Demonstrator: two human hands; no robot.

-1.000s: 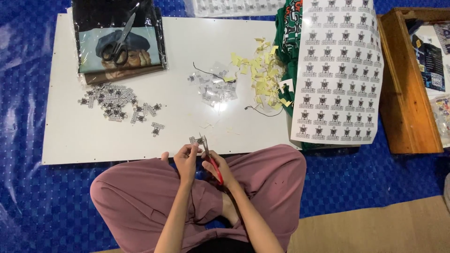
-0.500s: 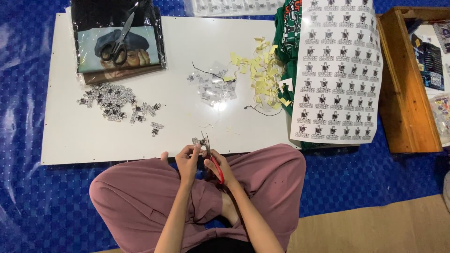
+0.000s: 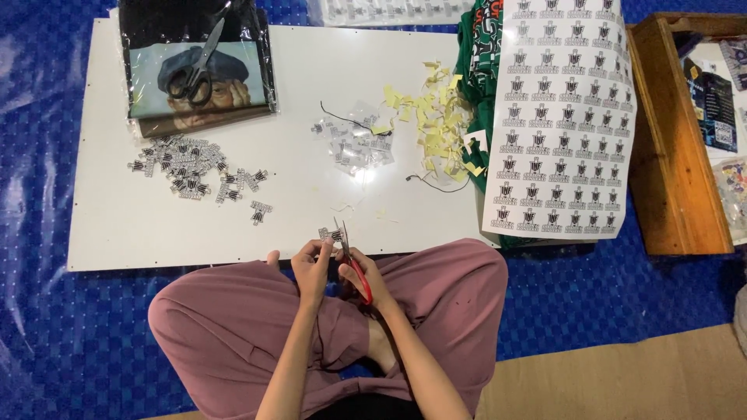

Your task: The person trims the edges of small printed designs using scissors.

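Worktop (image 3: 233, 233): white, near edge by both hands, bare around.
Left hand (image 3: 311, 264): pinching small sticker (image 3: 328, 233).
Right hand (image 3: 366, 278): gripping red scissors (image 3: 352, 260).

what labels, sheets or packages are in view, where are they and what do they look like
Sticker sheet: right of board, white with rows of black emblems.
Cut stickers: small black-and-white pile, board's left.
Bagged shirt: top left, clear wrap, portrait print, under scissors.
Small sticker: in left hand; right hand cuts it.

Bright overhead light, glare on white board (image 3: 140, 233), sharp focus
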